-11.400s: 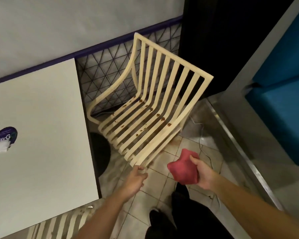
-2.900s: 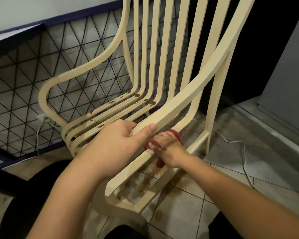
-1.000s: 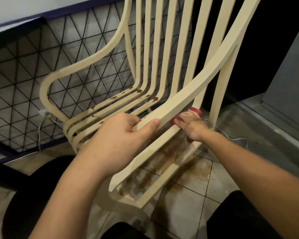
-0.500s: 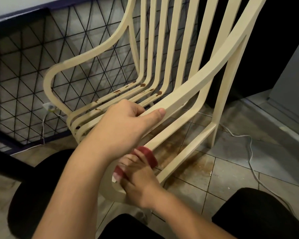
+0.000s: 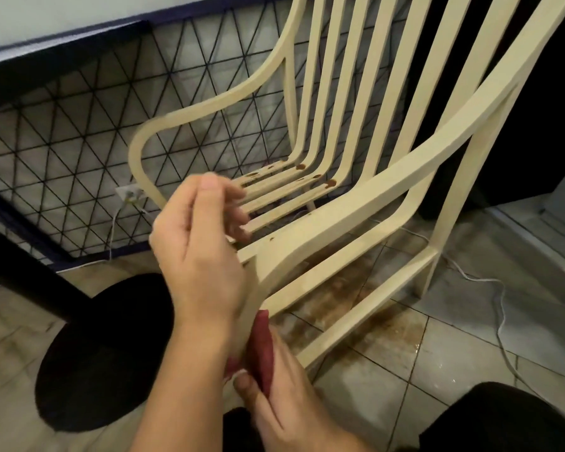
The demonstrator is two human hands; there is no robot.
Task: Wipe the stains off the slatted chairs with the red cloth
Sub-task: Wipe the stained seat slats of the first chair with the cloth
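Down at the chair's [image 5: 366,203] front leg, my right hand [image 5: 284,396] is clamped on the red cloth [image 5: 262,357], pressed against it. My left hand [image 5: 203,252] hovers loose-fingered, gripping nothing, so a hard rub could shove the chair; brown stains [image 5: 330,183] dot the seat.

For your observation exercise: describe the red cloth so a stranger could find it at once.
Start at the cream slatted chair and follow its near front leg down. There the right hand presses the red cloth against it, the only red thing among pale slats.
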